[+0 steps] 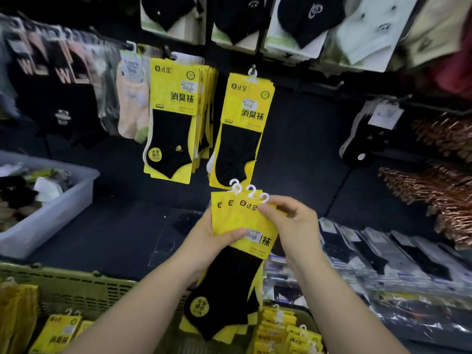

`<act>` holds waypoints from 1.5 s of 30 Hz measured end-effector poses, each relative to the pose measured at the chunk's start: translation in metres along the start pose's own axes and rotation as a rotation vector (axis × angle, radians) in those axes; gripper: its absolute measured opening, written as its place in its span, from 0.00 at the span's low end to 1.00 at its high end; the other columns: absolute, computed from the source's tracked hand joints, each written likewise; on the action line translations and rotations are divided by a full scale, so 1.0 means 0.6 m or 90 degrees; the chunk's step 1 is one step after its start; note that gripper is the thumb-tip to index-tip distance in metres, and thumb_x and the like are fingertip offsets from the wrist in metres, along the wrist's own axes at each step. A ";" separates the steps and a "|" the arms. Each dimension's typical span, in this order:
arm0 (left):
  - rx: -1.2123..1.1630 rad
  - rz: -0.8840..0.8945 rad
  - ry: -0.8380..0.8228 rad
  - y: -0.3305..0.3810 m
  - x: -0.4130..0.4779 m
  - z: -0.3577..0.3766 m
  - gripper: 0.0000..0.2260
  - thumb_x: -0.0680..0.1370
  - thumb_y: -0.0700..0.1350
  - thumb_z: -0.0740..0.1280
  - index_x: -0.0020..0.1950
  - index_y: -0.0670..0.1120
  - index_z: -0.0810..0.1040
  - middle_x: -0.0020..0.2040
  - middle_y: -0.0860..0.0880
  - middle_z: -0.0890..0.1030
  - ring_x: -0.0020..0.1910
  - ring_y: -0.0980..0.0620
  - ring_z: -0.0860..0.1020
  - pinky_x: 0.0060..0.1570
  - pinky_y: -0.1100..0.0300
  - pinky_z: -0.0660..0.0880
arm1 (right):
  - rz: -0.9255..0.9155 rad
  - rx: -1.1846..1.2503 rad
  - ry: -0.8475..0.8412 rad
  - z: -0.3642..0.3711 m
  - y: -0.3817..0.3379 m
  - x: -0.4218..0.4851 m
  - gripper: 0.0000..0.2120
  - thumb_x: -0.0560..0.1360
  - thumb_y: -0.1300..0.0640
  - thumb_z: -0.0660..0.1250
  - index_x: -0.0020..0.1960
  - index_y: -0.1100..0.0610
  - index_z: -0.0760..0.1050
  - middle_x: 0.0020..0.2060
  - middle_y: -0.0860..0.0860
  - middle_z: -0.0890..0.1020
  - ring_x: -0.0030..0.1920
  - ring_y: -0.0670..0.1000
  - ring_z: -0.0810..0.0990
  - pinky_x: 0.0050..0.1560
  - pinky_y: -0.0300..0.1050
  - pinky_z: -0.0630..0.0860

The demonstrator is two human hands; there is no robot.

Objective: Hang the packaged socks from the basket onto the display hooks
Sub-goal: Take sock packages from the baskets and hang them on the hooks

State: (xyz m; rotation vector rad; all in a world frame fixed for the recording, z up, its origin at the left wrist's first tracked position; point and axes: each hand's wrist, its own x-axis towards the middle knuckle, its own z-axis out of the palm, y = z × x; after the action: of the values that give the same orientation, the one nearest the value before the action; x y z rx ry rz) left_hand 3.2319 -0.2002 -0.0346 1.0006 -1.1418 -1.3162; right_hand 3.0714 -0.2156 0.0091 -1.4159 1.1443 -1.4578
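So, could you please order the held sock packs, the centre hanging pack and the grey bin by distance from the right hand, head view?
1. The held sock packs, pinched by the right hand.
2. The hanging pack, directly above.
3. The grey bin, far left.

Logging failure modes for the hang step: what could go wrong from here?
1. The left hand grips several fanned packs; as the right hand pinches the front one, the others might slip into the basket.
2. Their white hangers sit close together and could snag.
3. The hung pack tilts on its peg; a bump may knock it off.
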 end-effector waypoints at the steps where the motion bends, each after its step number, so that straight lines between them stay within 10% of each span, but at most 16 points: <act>1: -0.016 0.002 -0.006 0.014 0.011 -0.002 0.23 0.66 0.53 0.72 0.60 0.54 0.75 0.53 0.53 0.84 0.51 0.54 0.83 0.51 0.56 0.78 | 0.008 0.024 -0.006 0.001 -0.011 0.013 0.09 0.69 0.64 0.74 0.38 0.51 0.83 0.38 0.49 0.85 0.39 0.46 0.83 0.36 0.36 0.77; 7: -0.062 0.030 0.088 0.059 0.060 -0.033 0.10 0.80 0.50 0.61 0.60 0.55 0.75 0.58 0.52 0.82 0.59 0.51 0.79 0.62 0.51 0.73 | -0.049 -0.032 -0.036 0.007 -0.076 0.092 0.08 0.75 0.61 0.69 0.41 0.49 0.79 0.36 0.42 0.84 0.35 0.40 0.81 0.34 0.36 0.78; 16: 0.129 0.161 0.302 0.081 0.084 -0.128 0.06 0.81 0.49 0.61 0.50 0.61 0.74 0.46 0.60 0.83 0.45 0.64 0.81 0.43 0.64 0.74 | -0.168 -0.104 0.060 0.105 -0.189 0.258 0.07 0.76 0.58 0.66 0.41 0.52 0.80 0.41 0.48 0.82 0.47 0.50 0.80 0.56 0.52 0.78; 24: 0.129 0.173 0.257 0.090 0.083 -0.142 0.08 0.80 0.50 0.61 0.50 0.63 0.75 0.48 0.62 0.83 0.47 0.63 0.82 0.46 0.61 0.75 | -0.163 -0.118 0.119 0.138 -0.186 0.315 0.11 0.75 0.59 0.69 0.36 0.46 0.80 0.35 0.38 0.80 0.41 0.37 0.78 0.40 0.30 0.70; 29: 0.078 0.152 0.222 0.086 0.083 -0.123 0.06 0.80 0.50 0.61 0.52 0.60 0.76 0.48 0.61 0.84 0.47 0.60 0.82 0.47 0.60 0.76 | -0.222 -0.216 0.221 0.126 -0.160 0.263 0.07 0.73 0.57 0.69 0.49 0.46 0.76 0.54 0.46 0.72 0.57 0.48 0.71 0.62 0.43 0.69; 35: -0.016 0.149 0.177 0.091 0.080 -0.090 0.09 0.79 0.50 0.63 0.58 0.54 0.76 0.53 0.52 0.84 0.52 0.52 0.82 0.51 0.53 0.78 | -0.141 -0.312 -0.152 0.142 -0.092 0.141 0.19 0.66 0.43 0.75 0.47 0.46 0.67 0.46 0.45 0.72 0.45 0.45 0.74 0.42 0.41 0.73; 45: -0.073 0.171 0.183 0.096 0.081 -0.089 0.09 0.81 0.47 0.60 0.58 0.57 0.75 0.55 0.54 0.83 0.56 0.52 0.81 0.58 0.51 0.75 | -0.097 -0.144 -0.079 0.091 -0.107 0.173 0.07 0.76 0.57 0.68 0.53 0.50 0.80 0.49 0.44 0.82 0.39 0.41 0.79 0.43 0.36 0.79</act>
State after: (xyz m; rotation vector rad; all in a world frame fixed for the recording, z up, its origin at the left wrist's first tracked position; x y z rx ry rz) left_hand 3.2917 -0.2511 0.0144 0.8840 -0.9331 -0.9770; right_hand 3.1219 -0.3009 0.0986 -1.7592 1.1724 -1.3530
